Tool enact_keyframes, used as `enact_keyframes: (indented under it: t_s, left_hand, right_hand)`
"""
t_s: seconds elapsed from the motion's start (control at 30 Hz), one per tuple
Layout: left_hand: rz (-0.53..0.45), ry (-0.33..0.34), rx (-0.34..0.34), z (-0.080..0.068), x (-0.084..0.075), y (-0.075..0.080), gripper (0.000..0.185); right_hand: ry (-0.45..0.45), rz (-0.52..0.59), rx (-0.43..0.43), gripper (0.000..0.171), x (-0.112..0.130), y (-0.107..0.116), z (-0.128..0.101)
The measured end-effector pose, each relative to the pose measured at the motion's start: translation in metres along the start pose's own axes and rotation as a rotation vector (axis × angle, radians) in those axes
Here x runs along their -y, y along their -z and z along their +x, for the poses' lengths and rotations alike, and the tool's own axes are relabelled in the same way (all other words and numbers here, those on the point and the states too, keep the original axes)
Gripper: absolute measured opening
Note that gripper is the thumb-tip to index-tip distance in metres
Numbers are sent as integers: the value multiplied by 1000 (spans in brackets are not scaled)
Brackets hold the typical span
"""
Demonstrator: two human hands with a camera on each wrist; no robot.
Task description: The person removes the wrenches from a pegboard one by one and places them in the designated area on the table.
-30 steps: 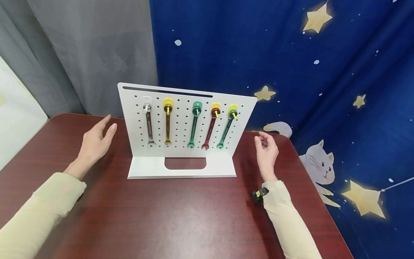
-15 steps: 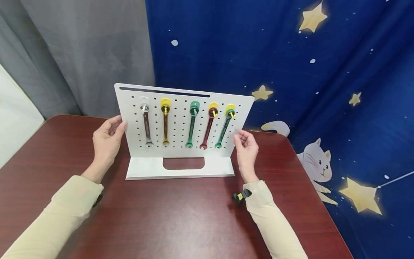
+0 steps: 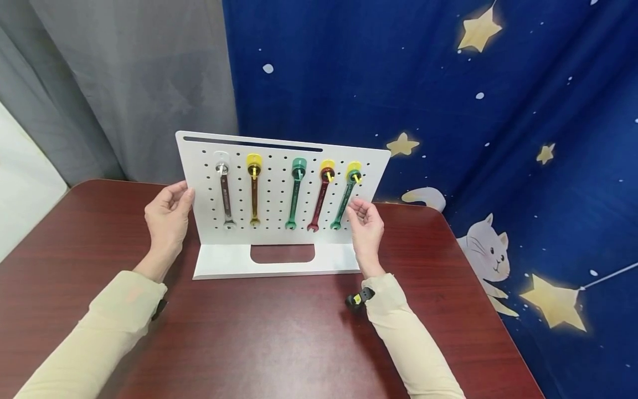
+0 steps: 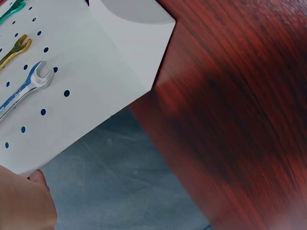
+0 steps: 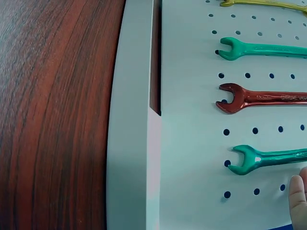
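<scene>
A white pegboard stand [image 3: 279, 256] stands on the table, with several wrenches hanging from hooks in a row. My left hand [image 3: 166, 219] grips the board's left edge, thumb in front and fingers round behind. From the left: a silver wrench [image 3: 226, 194], a gold wrench [image 3: 255, 195], a green wrench [image 3: 295, 197], a red wrench [image 3: 321, 199] and a second green wrench [image 3: 345, 198]. Beside this last one is my right hand [image 3: 368, 233], fingers loosely bent. In the right wrist view its fingertips [image 5: 298, 187] are right by the second green wrench's [image 5: 247, 160] shaft, not round it.
The stand's base has a cut-out handle slot in front. Behind the dark red wooden table [image 3: 249, 343] hang a grey curtain [image 3: 149, 72] and a blue star-patterned curtain [image 3: 339, 66]. A small black device [image 3: 360, 299] is strapped on the right wrist.
My left hand has moved right and taken hold of the board's left edge. My right hand has come left from beside the board to the rightmost green wrench.
</scene>
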State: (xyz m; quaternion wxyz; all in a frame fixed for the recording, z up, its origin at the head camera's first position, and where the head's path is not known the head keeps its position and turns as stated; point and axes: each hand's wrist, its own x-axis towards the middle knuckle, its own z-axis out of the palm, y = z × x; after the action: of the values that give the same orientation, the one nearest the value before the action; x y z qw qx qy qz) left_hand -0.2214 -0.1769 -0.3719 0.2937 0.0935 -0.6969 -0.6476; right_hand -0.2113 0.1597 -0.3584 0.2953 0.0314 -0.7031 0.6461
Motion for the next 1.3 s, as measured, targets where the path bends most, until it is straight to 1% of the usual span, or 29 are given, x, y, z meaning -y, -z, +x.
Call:
enact_keyframes:
  t_s: [0.23, 0.4, 0.7, 0.87, 1.1, 1.3]
  left_hand:
    - [-9, -8, 0, 1, 5, -1, 23]
    - [-3, -9, 2, 1, 6, 0, 23]
    - [10, -26, 15, 2, 8, 0, 23]
    - [12, -31, 18, 3, 8, 0, 22]
    - [29, -45, 19, 3, 8, 0, 22]
    - [31, -52, 23, 2, 8, 1, 23]
  right_hand:
    - [-16, -55, 3, 23, 0, -5, -2]
    - [-21, -68, -3, 22, 0, -10, -1]
    - [-19, -31, -7, 18, -3, -17, 0]
    - [-48, -4, -6, 18, -5, -17, 1]
    - [-100, 47, 4, 19, -29, -11, 7]
    - [-123, 35, 31, 19, -32, -5, 9]
